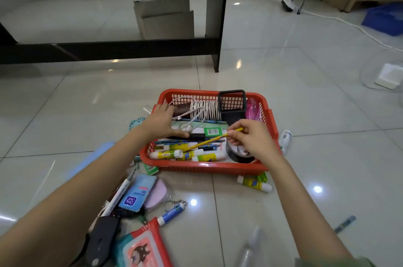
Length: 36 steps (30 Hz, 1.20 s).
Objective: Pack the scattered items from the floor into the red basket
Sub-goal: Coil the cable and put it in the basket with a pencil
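The red basket (pixel 209 166) sits on the tiled floor and holds glue sticks, pens, a white cable, a black mesh pen holder (pixel 231 103) and a tape roll. My right hand (pixel 250 138) pinches a yellow pencil (pixel 214 139) over the basket, its tip pointing down to the left. My left hand (pixel 162 121) reaches over the basket's left rim with fingers spread, palm down, touching the items inside. On the floor in front lie a glue stick (pixel 254 183), a blue lip balm with keyring (pixel 172 212), a blue packet (pixel 137 194) and a red pouch (pixel 144 247).
A black desk frame (pixel 218 48) stands behind the basket. A white bottle (pixel 285 139) lies right of the basket and a blue pen (pixel 345 224) lies far right. A white cord (pixel 349 24) runs across the back floor. A black device (pixel 102 240) lies bottom left.
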{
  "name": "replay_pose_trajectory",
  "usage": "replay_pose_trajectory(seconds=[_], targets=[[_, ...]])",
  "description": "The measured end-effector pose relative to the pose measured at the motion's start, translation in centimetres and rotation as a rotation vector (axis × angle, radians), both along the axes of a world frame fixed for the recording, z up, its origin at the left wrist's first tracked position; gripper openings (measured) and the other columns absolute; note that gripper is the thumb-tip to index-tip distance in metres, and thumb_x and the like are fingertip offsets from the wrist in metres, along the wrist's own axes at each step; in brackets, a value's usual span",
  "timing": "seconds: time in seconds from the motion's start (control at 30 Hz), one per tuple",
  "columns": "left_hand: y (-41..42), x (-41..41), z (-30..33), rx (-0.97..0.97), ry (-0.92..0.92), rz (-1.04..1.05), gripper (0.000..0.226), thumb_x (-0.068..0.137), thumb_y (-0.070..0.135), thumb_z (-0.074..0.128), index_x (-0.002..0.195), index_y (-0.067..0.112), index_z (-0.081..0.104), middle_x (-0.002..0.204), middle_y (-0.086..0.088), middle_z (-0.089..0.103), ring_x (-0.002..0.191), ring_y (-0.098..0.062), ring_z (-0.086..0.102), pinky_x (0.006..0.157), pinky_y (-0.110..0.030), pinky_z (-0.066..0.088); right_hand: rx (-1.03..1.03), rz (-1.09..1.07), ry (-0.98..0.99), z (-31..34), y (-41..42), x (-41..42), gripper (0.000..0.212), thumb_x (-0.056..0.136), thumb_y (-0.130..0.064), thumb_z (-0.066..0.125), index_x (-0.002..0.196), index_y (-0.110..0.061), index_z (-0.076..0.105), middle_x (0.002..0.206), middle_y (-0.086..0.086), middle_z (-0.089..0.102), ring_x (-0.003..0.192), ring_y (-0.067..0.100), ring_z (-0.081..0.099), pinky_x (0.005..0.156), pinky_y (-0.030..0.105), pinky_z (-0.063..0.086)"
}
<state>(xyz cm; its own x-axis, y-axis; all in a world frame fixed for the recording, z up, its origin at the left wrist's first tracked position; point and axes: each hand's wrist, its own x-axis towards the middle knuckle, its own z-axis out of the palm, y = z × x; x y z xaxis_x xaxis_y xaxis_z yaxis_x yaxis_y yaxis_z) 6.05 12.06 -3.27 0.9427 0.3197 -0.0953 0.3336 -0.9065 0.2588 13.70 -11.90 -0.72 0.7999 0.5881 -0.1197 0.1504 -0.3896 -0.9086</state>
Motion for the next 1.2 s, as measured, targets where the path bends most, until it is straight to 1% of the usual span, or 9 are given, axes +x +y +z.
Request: replay_pose_trajectory(seconds=[0.1,0.2,0.33,0.43,0.53,0.63,0.77,1.0,1.2], targets=[[-1.0,-1.5,-0.1,0.074,-0.315,0.077,0.052,0.075,0.044,0.070,0.100,0.006,0.046,0.096,-0.010,0.054,0.090,-0.026,0.052,0.073,-0.035,0.040,0.005,0.049,0.052,-0.5,2.1,-0.7,0.010,0.086,0.004,0.059,0.094,0.005,0.065,0.069,0.006,0.062,0.062,0.013,0.062,0.064,0.018,0.055],[-2.0,-2.5,-0.4,-0.125,-0.318,0.106,0.036,0.080,0.029,0.070,0.084,0.013,0.038,0.074,-0.001,0.047,0.070,-0.020,0.046,0.061,-0.028,0.032,0.128,0.055,0.208,-0.7,2.8,-1.4,0.011,0.085,0.007,0.059,0.094,0.009,0.063,0.066,0.007,0.062,0.051,0.002,0.063,0.055,0.012,0.054],[-3.0,-3.8,-1.4,-0.221,-0.166,-0.040,0.022,0.092,0.032,0.054,0.091,0.010,0.050,0.091,-0.006,0.053,0.084,-0.020,0.050,0.068,-0.020,0.033,-0.075,0.067,-0.092,-1.5,3.7,-2.1,0.013,0.084,0.000,0.062,0.095,0.003,0.068,0.076,0.005,0.067,0.065,0.009,0.063,0.067,0.023,0.053],[-3.6,-5.3,-2.3,-0.049,-0.123,-0.156,0.038,0.097,0.036,0.039,0.117,0.007,0.053,0.116,-0.012,0.052,0.109,-0.024,0.049,0.095,-0.037,0.041,-0.487,0.269,-0.490,-2.6,4.3,-3.3,0.022,0.089,-0.009,0.056,0.106,-0.005,0.070,0.105,0.012,0.069,0.103,0.025,0.060,0.090,0.032,0.047],[-3.8,-6.7,-3.0,0.159,-0.071,-0.222,0.044,0.099,0.036,0.032,0.136,0.013,0.043,0.136,-0.009,0.044,0.127,-0.022,0.040,0.104,-0.039,0.037,-0.678,0.372,-0.677,-3.4,4.5,-4.8,0.034,0.093,-0.019,0.047,0.123,-0.009,0.059,0.130,0.014,0.050,0.125,0.031,0.038,0.102,0.043,0.039],[-3.4,-8.7,-3.2,0.227,-0.185,-0.176,0.044,0.098,0.036,0.036,0.135,0.013,0.043,0.138,-0.008,0.043,0.130,-0.021,0.038,0.105,-0.035,0.034,-0.512,0.277,-0.801,-3.0,4.9,-6.9,0.034,0.092,-0.020,0.048,0.124,-0.009,0.054,0.131,0.012,0.044,0.126,0.029,0.035,0.101,0.040,0.037],[-1.7,-13.2,-2.6,0.178,-0.279,-0.005,0.039,0.095,0.030,0.038,0.109,-0.001,0.058,0.111,-0.019,0.059,0.104,-0.033,0.056,0.087,-0.042,0.045,-0.330,0.327,-0.899,-2.0,6.1,-10.3,0.028,0.091,-0.015,0.047,0.115,-0.004,0.057,0.123,0.015,0.049,0.119,0.030,0.041,0.099,0.037,0.039],[5.5,-20.7,-5.0,-0.154,0.057,0.726,0.060,0.093,0.044,0.045,0.122,-0.008,0.044,0.125,-0.029,0.049,0.119,-0.040,0.045,0.101,-0.044,0.038,-0.248,0.496,-0.843,-2.8,10.5,-15.2,0.029,0.094,-0.020,0.044,0.116,-0.005,0.056,0.118,0.012,0.051,0.116,0.025,0.041,0.099,0.030,0.033],[6.0,-21.1,-5.9,-0.272,0.151,0.580,0.066,0.081,0.061,0.055,0.112,0.003,0.050,0.114,-0.021,0.052,0.108,-0.034,0.051,0.093,-0.039,0.043,-0.198,0.514,-0.638,-5.0,13.2,-17.5,0.024,0.093,-0.018,0.048,0.110,-0.005,0.060,0.110,0.012,0.054,0.110,0.024,0.044,0.097,0.028,0.032]])
